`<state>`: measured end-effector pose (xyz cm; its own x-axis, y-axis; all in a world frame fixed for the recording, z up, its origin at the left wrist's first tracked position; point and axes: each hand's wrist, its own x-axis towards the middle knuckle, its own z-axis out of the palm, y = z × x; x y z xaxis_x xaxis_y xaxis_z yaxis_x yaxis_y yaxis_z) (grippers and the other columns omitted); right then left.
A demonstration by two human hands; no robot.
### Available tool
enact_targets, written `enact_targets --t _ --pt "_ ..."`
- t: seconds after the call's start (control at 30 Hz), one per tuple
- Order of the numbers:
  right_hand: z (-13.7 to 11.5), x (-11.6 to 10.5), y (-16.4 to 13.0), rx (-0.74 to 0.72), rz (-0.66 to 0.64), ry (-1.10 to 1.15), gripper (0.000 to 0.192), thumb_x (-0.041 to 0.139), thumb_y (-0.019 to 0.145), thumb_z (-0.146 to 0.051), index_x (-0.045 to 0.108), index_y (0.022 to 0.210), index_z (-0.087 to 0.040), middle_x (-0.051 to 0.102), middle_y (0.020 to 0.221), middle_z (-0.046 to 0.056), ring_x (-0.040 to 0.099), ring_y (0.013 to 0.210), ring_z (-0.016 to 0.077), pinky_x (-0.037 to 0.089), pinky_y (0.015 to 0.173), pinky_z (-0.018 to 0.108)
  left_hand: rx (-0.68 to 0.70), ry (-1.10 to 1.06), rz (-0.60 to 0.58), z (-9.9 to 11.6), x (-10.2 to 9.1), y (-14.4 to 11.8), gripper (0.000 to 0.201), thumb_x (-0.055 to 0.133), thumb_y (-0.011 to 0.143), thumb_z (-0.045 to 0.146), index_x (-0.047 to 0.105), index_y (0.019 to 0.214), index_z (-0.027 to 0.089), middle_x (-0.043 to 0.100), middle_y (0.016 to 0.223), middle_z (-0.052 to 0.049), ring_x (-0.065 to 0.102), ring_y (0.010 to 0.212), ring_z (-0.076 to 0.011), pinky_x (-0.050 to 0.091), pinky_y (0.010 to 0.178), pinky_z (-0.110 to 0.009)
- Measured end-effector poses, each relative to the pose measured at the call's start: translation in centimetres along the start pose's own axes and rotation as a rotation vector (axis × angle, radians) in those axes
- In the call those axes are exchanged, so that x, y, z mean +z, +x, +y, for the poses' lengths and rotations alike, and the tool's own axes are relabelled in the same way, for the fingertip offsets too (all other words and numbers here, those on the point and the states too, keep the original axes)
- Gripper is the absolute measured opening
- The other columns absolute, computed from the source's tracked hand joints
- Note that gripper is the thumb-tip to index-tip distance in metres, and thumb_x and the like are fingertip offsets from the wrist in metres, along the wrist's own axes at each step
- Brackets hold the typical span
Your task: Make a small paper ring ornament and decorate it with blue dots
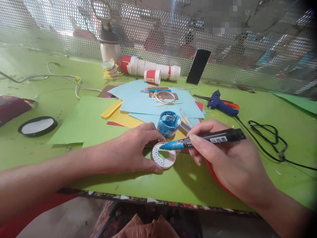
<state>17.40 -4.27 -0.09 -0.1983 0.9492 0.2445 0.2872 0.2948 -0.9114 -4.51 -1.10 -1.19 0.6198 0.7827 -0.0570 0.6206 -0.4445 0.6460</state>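
My left hand (141, 145) closes thumb and fingers around a white ring-shaped disc (170, 161) low over the table's near side. Lines split the ring into sections, some filled with blue dots, and its middle looks green. In my right hand (223, 155) is a black marker pen (213, 138), its blue-coated tip at the ring's upper edge. Just behind the disc stands an open jar of blue paint (169, 123). A flat grey strip (184, 127) and a curved red piece (220, 180) show by my right hand; whether they belong together is hidden.
Light-blue paper sheets (138, 99) with craft tools and a wire coil lie beyond the jar. A blue glue gun (221, 104) and its black cord are right. Stacked paper cups (153, 67), a spray bottle (110, 43) and a phone (198, 67) line the mesh. A black lid (38, 126) lies left.
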Motion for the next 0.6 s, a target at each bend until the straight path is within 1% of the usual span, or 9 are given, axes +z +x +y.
enact_targets --t 0.13,0.4,0.6 --pt "0.00 0.08 -0.19 -0.021 0.023 -0.047 0.012 0.062 0.092 -0.028 0.065 0.082 -0.023 0.058 0.062 -0.005 0.052 0.052 0.0082 0.043 0.049 0.021 0.008 0.009 0.004 0.11 -0.05 -0.03 0.052 0.078 0.070 0.044 0.066 0.117 0.026 0.055 0.104 -0.003 0.057 0.092 -0.0214 0.047 0.081 -0.035" --pt "-0.45 0.87 0.07 -0.076 0.052 -0.128 0.009 0.065 0.087 -0.024 0.064 0.078 -0.021 0.064 0.064 -0.004 0.055 0.050 0.0076 0.045 0.047 0.019 -0.006 -0.013 -0.003 0.28 -0.13 -0.08 0.052 0.076 0.072 0.046 0.066 0.118 0.025 0.056 0.105 -0.003 0.056 0.091 -0.0207 0.047 0.080 -0.034" --pt "-0.32 0.80 -0.02 -0.102 0.047 -0.163 0.008 0.065 0.087 -0.025 0.065 0.079 -0.022 0.063 0.062 -0.004 0.055 0.049 0.0079 0.045 0.047 0.019 0.018 0.002 0.009 0.25 -0.13 -0.01 0.048 0.079 0.070 0.041 0.068 0.113 0.023 0.057 0.101 -0.003 0.057 0.089 -0.0203 0.047 0.078 -0.032"
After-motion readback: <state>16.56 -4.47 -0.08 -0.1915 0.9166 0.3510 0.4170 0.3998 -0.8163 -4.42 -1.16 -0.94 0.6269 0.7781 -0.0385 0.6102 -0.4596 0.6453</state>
